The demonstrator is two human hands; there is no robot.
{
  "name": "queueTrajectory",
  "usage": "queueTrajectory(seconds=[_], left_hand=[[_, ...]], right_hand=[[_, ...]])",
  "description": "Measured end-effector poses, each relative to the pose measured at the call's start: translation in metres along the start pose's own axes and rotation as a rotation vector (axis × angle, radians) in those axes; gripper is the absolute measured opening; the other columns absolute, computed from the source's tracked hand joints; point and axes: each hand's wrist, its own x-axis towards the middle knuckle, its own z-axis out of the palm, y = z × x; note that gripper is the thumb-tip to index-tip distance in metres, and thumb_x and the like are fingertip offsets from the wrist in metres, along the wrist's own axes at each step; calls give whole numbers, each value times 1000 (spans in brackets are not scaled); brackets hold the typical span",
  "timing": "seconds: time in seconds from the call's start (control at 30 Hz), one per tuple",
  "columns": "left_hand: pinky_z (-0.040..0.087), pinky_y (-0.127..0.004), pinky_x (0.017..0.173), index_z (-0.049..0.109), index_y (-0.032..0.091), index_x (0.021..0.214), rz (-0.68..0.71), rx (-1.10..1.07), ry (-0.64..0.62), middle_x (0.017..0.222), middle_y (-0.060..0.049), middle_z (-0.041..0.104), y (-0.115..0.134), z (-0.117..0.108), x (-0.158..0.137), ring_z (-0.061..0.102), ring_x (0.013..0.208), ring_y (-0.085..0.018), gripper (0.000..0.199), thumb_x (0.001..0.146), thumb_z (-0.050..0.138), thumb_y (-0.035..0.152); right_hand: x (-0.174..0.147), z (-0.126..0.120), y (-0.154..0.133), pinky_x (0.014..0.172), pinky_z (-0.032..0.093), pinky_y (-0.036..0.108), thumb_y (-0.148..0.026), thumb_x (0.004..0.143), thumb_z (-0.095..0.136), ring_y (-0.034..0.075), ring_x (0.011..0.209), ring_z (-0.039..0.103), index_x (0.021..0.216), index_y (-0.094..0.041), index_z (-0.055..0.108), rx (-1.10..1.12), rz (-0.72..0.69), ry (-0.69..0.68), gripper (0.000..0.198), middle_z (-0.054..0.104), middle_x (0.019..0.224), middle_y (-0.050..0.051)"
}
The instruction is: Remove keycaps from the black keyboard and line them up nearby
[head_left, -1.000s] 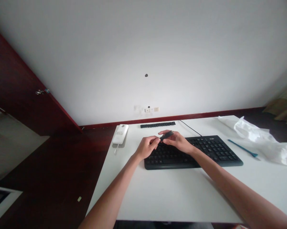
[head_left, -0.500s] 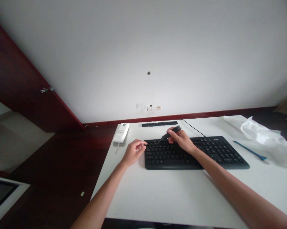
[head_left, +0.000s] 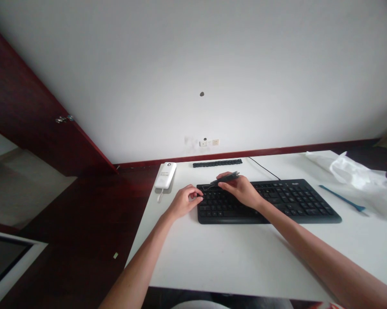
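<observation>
A black computer keyboard [head_left: 296, 201] lies on the white table, partly covered by my right hand. My right hand [head_left: 241, 189] is closed around the black handle of a keycap puller [head_left: 227, 178]. Its thin wire ends [head_left: 206, 187] point left and down, over the top row at the keyboard's left end. At the keyboard's upper left corner, my left hand [head_left: 185, 201] has thumb and index fingertip brought together in a pinch. Whatever may be between those fingertips is too small to make out. Behind the keyboard lies a row of loose black keycaps [head_left: 217, 163].
A white device with a strap [head_left: 165, 176] sits at the table's left edge. Right of the keyboard are a blue brush [head_left: 343, 198] and a crumpled white plastic bag [head_left: 351, 176]. The keyboard's cable [head_left: 264, 167] runs to the back edge. A wall with sockets [head_left: 209, 143] stands behind.
My right hand has lowered the keycap puller and tilted it flatter, its wire ends moving left to the keyboard's top left keys. My left thumb and index finger have come closer together. The view has shifted slightly.
</observation>
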Motion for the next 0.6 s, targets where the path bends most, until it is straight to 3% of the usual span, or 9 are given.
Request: queueTrajectory(seconds=[0.37, 0.6], left_hand=[[45, -28, 76, 75, 19, 98, -23, -25, -5, 85, -3, 63, -10, 2, 1, 58, 80, -17, 15, 92, 67, 30], [46, -28, 77, 75, 19, 100, -37, -42, -11, 88, -4, 67, -14, 2, 1, 61, 82, -17, 16, 92, 66, 30]], right_hand=[[-5, 8, -10, 76, 54, 38, -58, 94, 62, 27, 84, 71, 100, -21, 70, -254, -22, -44, 39, 76, 93, 8], [-8, 17, -27, 72, 52, 34, -50, 99, 58, 22, 76, 66, 102, -23, 67, -345, -164, -101, 28, 73, 93, 6]])
